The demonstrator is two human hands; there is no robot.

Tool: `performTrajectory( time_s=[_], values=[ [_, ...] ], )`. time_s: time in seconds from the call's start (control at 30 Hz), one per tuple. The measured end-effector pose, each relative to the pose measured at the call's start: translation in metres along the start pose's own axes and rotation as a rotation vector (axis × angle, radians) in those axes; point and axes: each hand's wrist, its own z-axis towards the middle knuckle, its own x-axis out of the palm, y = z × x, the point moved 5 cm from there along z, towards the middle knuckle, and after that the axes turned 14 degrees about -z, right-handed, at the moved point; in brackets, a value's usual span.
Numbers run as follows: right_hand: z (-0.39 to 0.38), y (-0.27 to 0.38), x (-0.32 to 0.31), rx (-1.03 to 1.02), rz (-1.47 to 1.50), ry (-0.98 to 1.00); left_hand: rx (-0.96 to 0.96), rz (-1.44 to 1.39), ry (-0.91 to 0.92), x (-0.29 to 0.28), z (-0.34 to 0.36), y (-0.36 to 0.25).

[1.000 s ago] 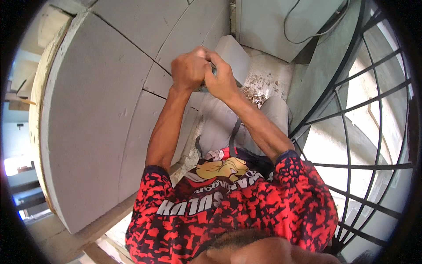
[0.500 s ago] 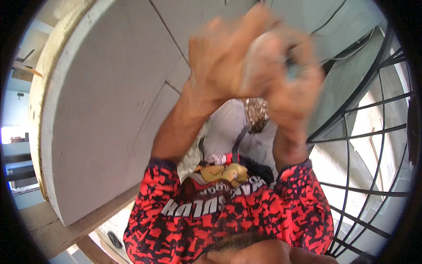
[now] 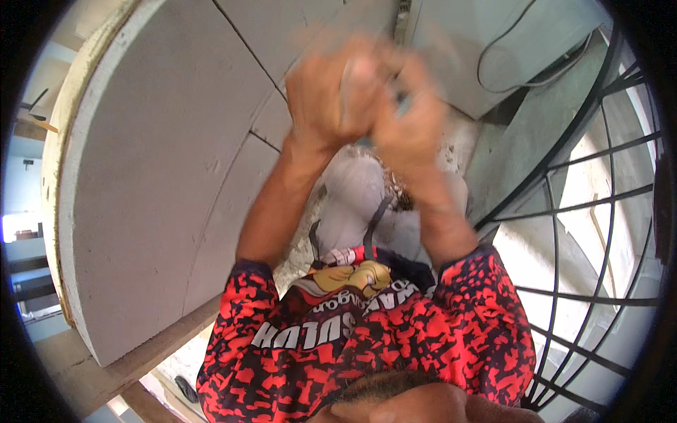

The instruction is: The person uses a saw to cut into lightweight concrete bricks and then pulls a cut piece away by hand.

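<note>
1. Above grey trouser legs (image 3: 355, 189), beside grey blocks (image 3: 155, 183): right hand (image 3: 415, 134) curled round small teal piece (image 3: 403, 106).
2. Left hand (image 3: 326, 99) bunched close against it; motion blur, cannot tell what it grips.
3. Judged by size, piece light, probably stiff; hold its exposed part, thumb opposite fingers.

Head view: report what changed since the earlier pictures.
The left hand and right hand rose toward the camera and rightward, then came partly back; both are now blurred. No taking hold or letting go can be made out. Unchanged: the hands close together, a teal bit between them, grey panels on the left, black grille on the right.
</note>
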Motion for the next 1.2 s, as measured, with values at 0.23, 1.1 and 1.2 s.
performTrajectory(
  time_s=[0.23, 1.1, 1.2],
  values=[
    [-0.032, -0.023, 0.007, -0.040, 0.100, 0.088, 0.005, -0.068, -0.015, 0.014, -0.014, -0.003],
    [-0.026, 0.009, -0.011, 0.088, 0.129, 0.112, 0.137, 0.199, -0.048, -0.001, -0.011, -0.035],
    [-0.081, -0.060, 0.041, 0.138, 0.084, 0.005, 0.057, 0.144, 0.022, 0.022, -0.074, 0.024]
  ],
)
